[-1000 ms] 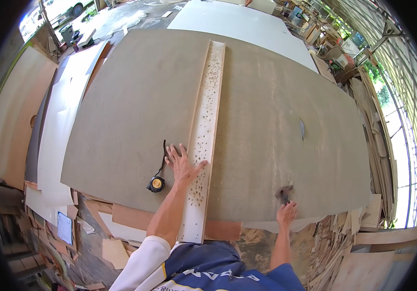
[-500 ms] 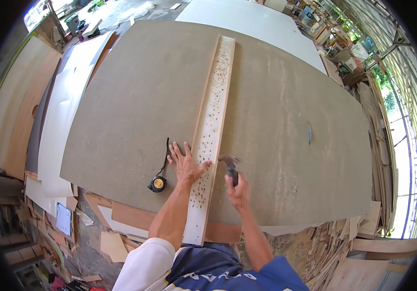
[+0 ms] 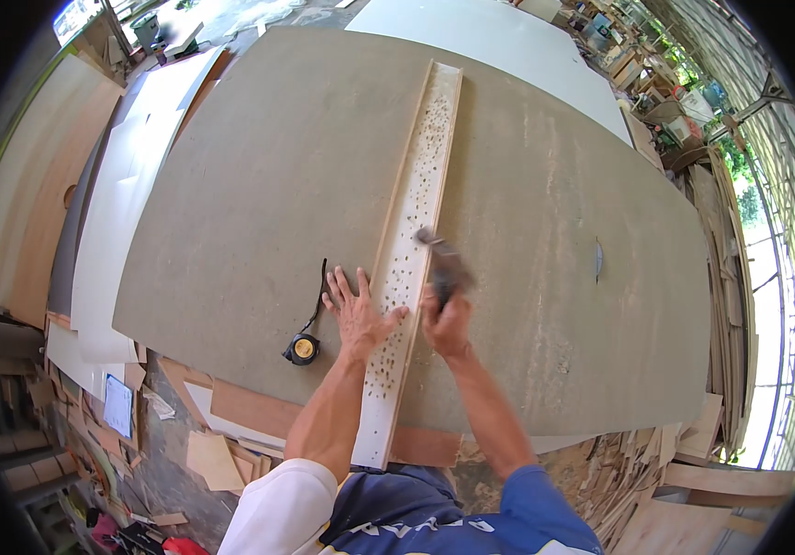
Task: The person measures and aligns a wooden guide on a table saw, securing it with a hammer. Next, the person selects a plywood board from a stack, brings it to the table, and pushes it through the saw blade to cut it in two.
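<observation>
From where I stand, the long pale strip lies across the broad brown counter, its near end jutting past the near edge towards the person's body and its far end stopping just short of the far edge. Raised wooden borders run down both its long sides, and dark specks dot its face; I can't tell whether they are holes or loose bits.

The left hand is spread flat and grips nothing, its fingers fanned over the counter on the left of the strip and its thumb reaching across the strip's face. That wide spread looks chosen to steady the strip against sliding.

The right hand is closed around the handle of a hammer, which blurs a little beside the strip's right border. Held by the handle, the tool has its head free, pointing up towards the far edge; whether it touches the strip I can't make out.

A tape measure sits near the counter's near edge, left of the left hand, perhaps put there to be within reach yet clear of the hammer. Well towards the right edge lies a thin, curved sliver.
</observation>
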`<state>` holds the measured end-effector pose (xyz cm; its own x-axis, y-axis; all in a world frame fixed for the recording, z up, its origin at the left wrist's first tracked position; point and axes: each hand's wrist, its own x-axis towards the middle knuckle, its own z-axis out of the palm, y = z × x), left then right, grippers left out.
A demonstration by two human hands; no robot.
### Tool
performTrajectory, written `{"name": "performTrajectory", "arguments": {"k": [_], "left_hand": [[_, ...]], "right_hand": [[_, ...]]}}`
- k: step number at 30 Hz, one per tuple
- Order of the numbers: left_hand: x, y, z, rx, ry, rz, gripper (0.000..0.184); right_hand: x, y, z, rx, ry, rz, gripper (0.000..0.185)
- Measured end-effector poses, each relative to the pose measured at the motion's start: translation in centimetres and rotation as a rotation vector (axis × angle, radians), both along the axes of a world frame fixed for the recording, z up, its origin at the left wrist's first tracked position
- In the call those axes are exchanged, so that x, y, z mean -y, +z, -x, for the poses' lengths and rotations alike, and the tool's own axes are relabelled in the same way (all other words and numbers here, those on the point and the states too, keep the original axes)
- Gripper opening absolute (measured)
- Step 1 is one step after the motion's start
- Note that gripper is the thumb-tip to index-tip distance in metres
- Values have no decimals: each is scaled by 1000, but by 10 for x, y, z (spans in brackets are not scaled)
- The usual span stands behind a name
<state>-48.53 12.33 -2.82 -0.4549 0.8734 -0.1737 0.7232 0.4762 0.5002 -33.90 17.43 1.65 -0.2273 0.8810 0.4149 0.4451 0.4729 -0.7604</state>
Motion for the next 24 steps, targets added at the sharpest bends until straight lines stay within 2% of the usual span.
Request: {"name": "performTrajectory", "arguments": {"k": [1, 2, 5, 6, 7, 9, 10, 11, 13, 14, 15, 18, 19, 21, 22, 23, 24], "left_hand": [[2, -7, 0, 1, -1, -38, 120], [3, -10, 0, 2, 0, -78, 121], [0, 3, 2, 0, -10, 31, 121], [-1, 3, 2, 13, -3, 41, 122], [2, 3, 0, 18, 1, 52, 122], [0, 5, 1, 15, -1, 18, 122], [-2, 6, 2, 12, 1, 13, 122], [-2, 8, 2, 16, 5, 21, 122], [-1, 6, 1, 21, -5, 15, 121], [-2, 1, 3, 16, -7, -8, 121], [0, -3, 2, 9, -12, -25, 120], [-2, -1, 3, -1, -11, -12, 119], [0, 0, 2, 7, -16, -14, 119], [-3, 3, 3, 0, -9, -6, 119], [-1, 4, 2, -3, -12, 15, 118], [0, 3, 1, -10, -25, 10, 118], [-1, 1, 1, -2, -23, -23, 118]], "right_hand": [[-2, -24, -3, 221, 27, -32, 37], [-8, -36, -11, 585, 126, 256, 38], [-5, -23, -10, 445, 92, 188, 39], [-2, -2, -5, 306, 58, 277, 38], [4, 9, -5, 311, 64, 287, 38], [4, 20, 0, 53, -37, 152, 40], [3, 12, 1, 22, -57, 40, 41], [2, 0, -3, 20, -60, 35, 41], [-4, -21, -11, 503, 84, 98, 42], [-13, -30, -14, 890, 146, 190, 38], [-13, -26, -18, 889, 136, 185, 38], [-12, 0, -14, 493, 108, 127, 37], [-9, -5, -12, 492, 108, 127, 37], [-10, -19, -6, 217, -23, -183, 38], [-9, -22, -11, 366, 35, -71, 40], [-12, -26, -14, 360, 21, -74, 40], [-19, -30, -16, 589, 89, 60, 41]]}}
